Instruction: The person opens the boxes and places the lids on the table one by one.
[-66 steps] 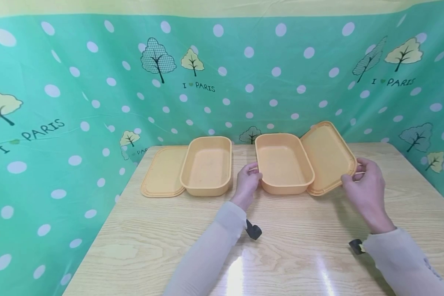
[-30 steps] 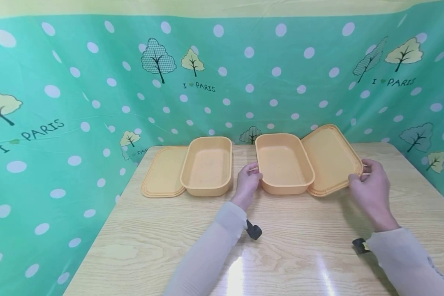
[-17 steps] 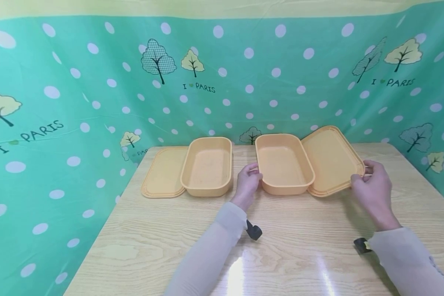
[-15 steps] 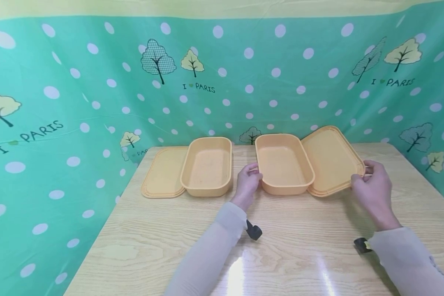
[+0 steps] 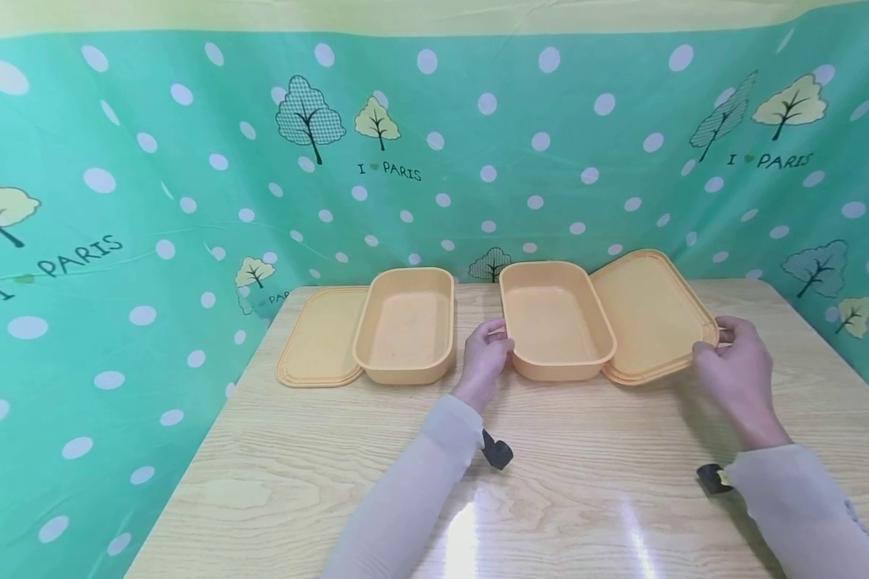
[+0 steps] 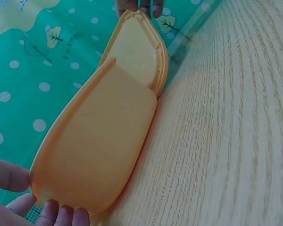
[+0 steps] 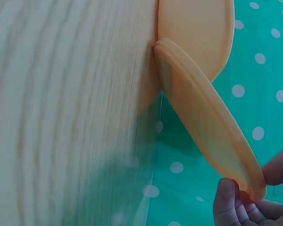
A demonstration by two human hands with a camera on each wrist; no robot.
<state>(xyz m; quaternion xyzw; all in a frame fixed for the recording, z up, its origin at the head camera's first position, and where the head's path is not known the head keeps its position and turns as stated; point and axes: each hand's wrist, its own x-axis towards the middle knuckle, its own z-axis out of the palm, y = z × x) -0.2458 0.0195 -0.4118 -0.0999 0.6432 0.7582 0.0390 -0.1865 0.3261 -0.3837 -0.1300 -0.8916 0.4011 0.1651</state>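
My left hand (image 5: 483, 362) holds the left side of an orange-yellow plastic food container (image 5: 558, 318), thumb near its rim and fingertips against its outer wall in the left wrist view. The container sits upright with nothing inside. My right hand (image 5: 735, 370) pinches the near right corner of a matching lid (image 5: 652, 314), thumb on one face and fingers on the other in the right wrist view. This lid slants, its right side raised above the table and its left edge at the container's base.
A second container (image 5: 405, 318) of the same kind stands to the left, with another lid (image 5: 322, 338) flat on the table beside it. The wooden table (image 5: 319, 482) meets a green dotted curtain (image 5: 434, 201) behind. Black wrist cameras (image 5: 497, 450) hang at both cuffs.
My right hand has moved right and slightly lower, tipping the lid's raised side outward and down so it lies flatter. The left hand and both containers stay where they were.
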